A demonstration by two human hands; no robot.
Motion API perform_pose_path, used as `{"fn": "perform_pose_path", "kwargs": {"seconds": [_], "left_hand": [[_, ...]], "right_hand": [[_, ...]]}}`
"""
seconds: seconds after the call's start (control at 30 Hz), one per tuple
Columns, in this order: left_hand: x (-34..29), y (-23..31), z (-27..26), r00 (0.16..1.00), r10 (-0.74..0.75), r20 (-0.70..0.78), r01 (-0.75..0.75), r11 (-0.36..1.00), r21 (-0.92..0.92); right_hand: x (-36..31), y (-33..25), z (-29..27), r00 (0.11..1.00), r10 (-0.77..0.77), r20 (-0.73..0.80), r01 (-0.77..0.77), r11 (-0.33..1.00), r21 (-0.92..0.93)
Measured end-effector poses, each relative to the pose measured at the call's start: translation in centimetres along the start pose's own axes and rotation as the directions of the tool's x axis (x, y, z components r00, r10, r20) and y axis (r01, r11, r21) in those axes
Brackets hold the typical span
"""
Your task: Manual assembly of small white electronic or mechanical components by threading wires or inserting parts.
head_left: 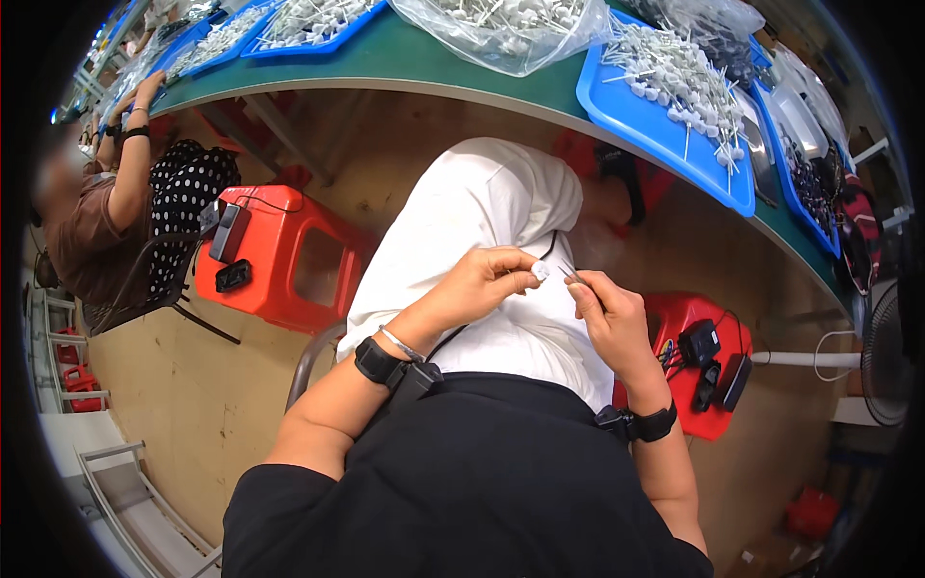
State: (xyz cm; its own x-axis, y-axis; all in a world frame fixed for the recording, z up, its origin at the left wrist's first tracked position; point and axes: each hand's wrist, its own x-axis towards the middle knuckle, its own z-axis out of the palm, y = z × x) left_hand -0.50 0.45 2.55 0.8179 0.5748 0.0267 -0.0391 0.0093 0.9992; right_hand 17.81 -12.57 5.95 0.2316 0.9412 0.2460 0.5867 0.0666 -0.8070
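Above my lap, my left hand (488,282) pinches a small round white piece (541,271) between thumb and fingertips. It looks like the white heads on thin stems lying in the trays; whether this one has a stem I cannot tell. Just to its right, my right hand (614,316) is closed around a thin, pointed metal tool (569,275) that resembles tweezers. The tool's tip points toward the white piece, with a small gap between them. White trousers (453,226) lie beneath both hands.
A green table (385,65) curves across the front, bearing a blue tray (602,90) and a clear bag (525,60) of white stemmed pieces. Red stools (279,275) stand either side, with black devices on them. A co-worker (96,226) sits at left; a fan (885,352) is at right.
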Motion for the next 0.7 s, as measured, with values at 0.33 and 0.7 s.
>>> {"fn": "perform_pose_path", "kwargs": {"seconds": [0.33, 0.7], "left_hand": [[-0.21, -0.55, 0.38, 0.991, 0.126, -0.049, -0.107, 0.952, 0.288], [-0.14, -0.64, 0.44, 0.970, 0.238, -0.041, -0.207, 0.908, 0.364]], "right_hand": [[-0.19, -0.31, 0.07, 0.983, -0.128, 0.131, 0.159, 0.951, -0.265], [-0.28, -0.24, 0.48, 0.972, -0.197, 0.131, 0.231, 0.909, -0.346]]}}
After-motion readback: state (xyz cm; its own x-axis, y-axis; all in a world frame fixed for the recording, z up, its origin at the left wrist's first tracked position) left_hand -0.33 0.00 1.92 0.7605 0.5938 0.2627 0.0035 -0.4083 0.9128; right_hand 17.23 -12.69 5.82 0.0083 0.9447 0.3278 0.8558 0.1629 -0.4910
